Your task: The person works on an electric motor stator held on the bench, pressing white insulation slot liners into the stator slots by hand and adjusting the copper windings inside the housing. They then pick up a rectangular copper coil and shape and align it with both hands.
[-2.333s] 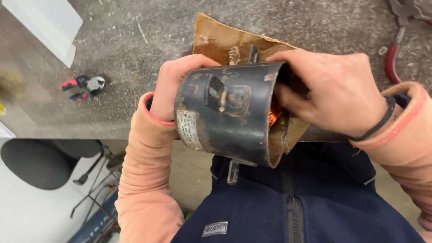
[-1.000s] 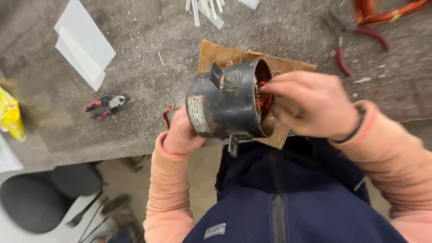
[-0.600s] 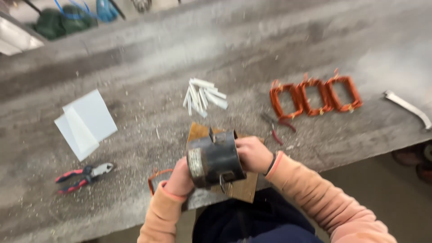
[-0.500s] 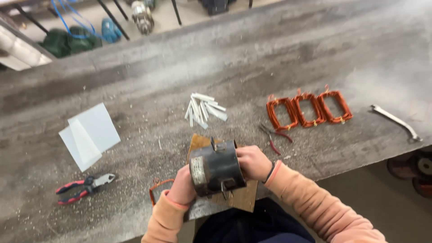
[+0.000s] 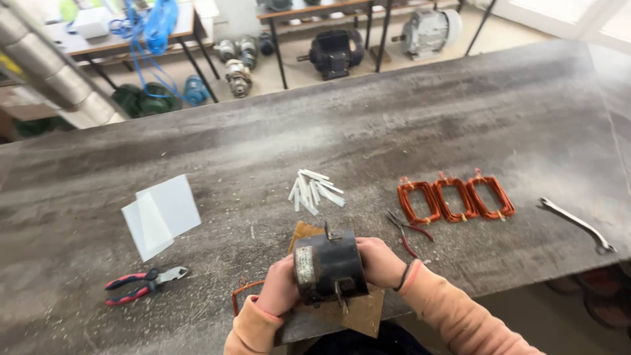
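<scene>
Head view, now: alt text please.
Both hands, left hand and right hand, grip a dark cylindrical motor housing over brown cardboard at a dusty workbench. Nearby lie copper coils, white strips and red-handled pliers.

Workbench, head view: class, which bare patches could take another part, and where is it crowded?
The workbench lies bare across its far half, and between the white sheets and white strips. Crowded: around the motor housing held by the left hand and right hand, near copper coils and pliers.

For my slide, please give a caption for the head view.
Both hands grip a dark motor housing at a dusty workbench edge, copper coils nearby.
</scene>
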